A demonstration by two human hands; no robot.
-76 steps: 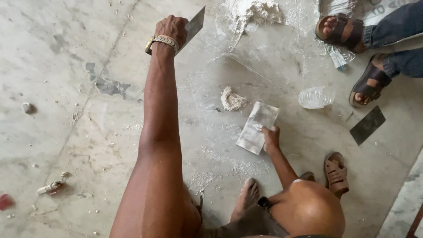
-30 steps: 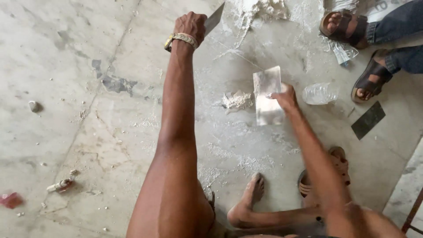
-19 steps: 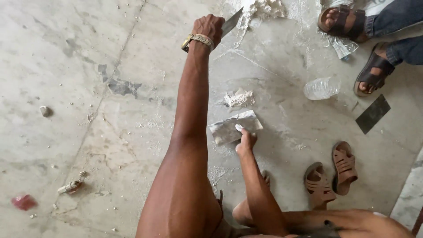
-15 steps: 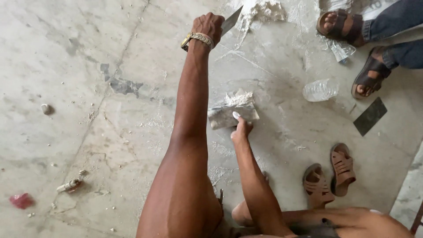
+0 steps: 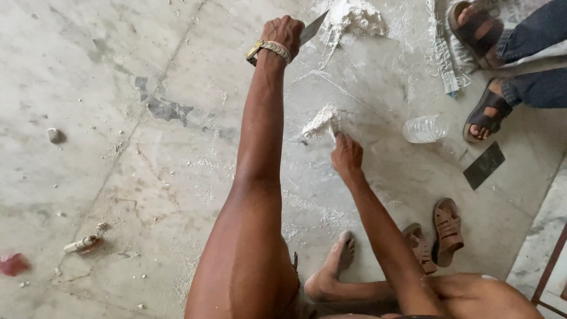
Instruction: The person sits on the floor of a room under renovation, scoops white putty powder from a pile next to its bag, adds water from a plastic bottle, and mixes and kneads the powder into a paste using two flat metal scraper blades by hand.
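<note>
Both hands grip: the left hand [image 5: 284, 32] clenches a stiff scraper blade [image 5: 312, 28]; the right hand [image 5: 346, 155] pinches soft, crumbly putty [image 5: 320, 123], best scooped underneath.

Up at two o'clock a clear plastic bottle [image 5: 424, 128] lies on its side on the stained marble floor [image 5: 88, 88]. Just past it, at three o'clock, a dark flat plate [image 5: 484, 165] rests on the floor. Top right, at one o'clock, another person's two feet in dark sandals [image 5: 475, 26] and jeans cuffs sit beside a crumpled plastic bag [image 5: 446, 59]. At five o'clock an empty pair of brown sandals [image 5: 440, 233] waits near a bare foot [image 5: 336, 266]. Far left, at nine o'clock, a small stone [image 5: 54, 135]; at eight o'clock a small stubby tube [image 5: 82, 243] and a red scrap [image 5: 13, 263] at the edge.
</note>
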